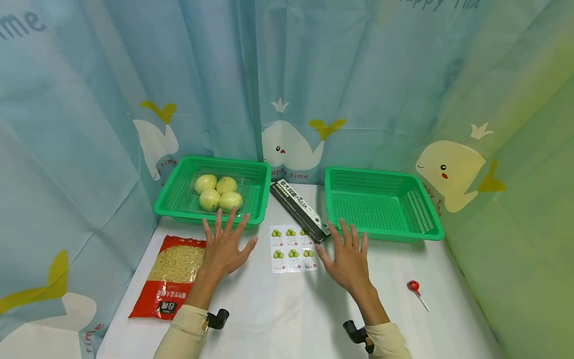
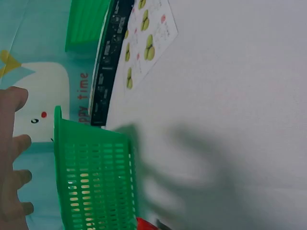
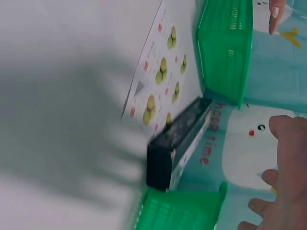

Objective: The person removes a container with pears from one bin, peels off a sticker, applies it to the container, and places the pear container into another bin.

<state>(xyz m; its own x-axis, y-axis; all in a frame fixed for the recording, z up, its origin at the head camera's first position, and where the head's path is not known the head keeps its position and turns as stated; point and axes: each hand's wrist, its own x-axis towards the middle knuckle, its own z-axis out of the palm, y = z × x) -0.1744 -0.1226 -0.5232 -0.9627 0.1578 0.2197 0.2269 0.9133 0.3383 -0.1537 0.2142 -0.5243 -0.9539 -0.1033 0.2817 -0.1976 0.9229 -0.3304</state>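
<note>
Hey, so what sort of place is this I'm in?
Probably a small curtained-off work booth, judging by the whale-print curtain hanging along the back and both sides of a white table, with a left green basket and a right green basket on it.

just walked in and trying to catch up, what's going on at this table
A person holds both hands out, fingers spread, gripping nothing. The left hand is by the front of the left basket, which holds four pale fruits in clear packaging. The right hand is near the right basket. A PASTA box lies between the baskets, and a red bag lies at the left.
</note>
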